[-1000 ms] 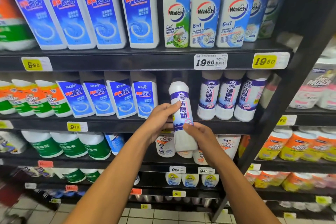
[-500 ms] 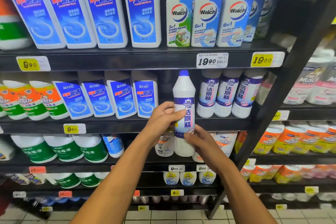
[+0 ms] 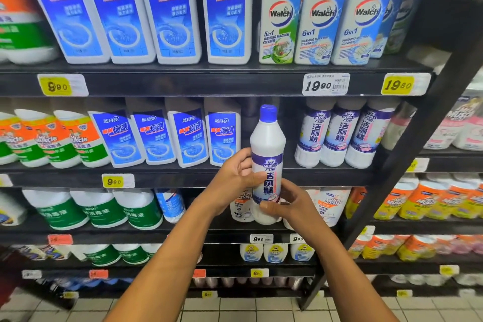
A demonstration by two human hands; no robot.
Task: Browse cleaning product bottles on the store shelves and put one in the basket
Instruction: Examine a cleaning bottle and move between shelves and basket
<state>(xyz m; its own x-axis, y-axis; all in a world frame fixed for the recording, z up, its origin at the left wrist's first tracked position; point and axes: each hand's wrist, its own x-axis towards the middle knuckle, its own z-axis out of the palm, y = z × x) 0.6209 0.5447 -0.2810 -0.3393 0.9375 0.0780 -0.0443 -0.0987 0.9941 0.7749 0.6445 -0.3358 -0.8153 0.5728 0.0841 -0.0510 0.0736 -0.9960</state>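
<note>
- Nearest the camera, two bare forearms reach up from the bottom edge toward the shelving; no basket shows anywhere in view.
- At their ends, the left hand point(image 3: 235, 178) wraps its fingers and thumb round the label of the white bottle point(image 3: 266, 165), while the right hand point(image 3: 290, 206) curls round the bottle's base from below and the right.
- Held this way, the bottle stands upright in the air, blue cap point(image 3: 268, 114) on top, in front of the middle shelf point(image 3: 183, 178) and clear of it.
- Just behind, three matching purple-label bottles point(image 3: 342, 133) stand to the right and blue-label bottles point(image 3: 188, 133) to the left, with an open gap behind the held one.
- Farther up, Walch bottles point(image 3: 321, 13) line the top shelf above a 19.90 tag point(image 3: 325, 84).
- Risk, as I judge it: the smooth plastic could slip when one hand lets go to reach the basket, since the grip is split between both.
- Another risk: swinging the bottle sideways could knock its close neighbours off the shelf edge.
</note>
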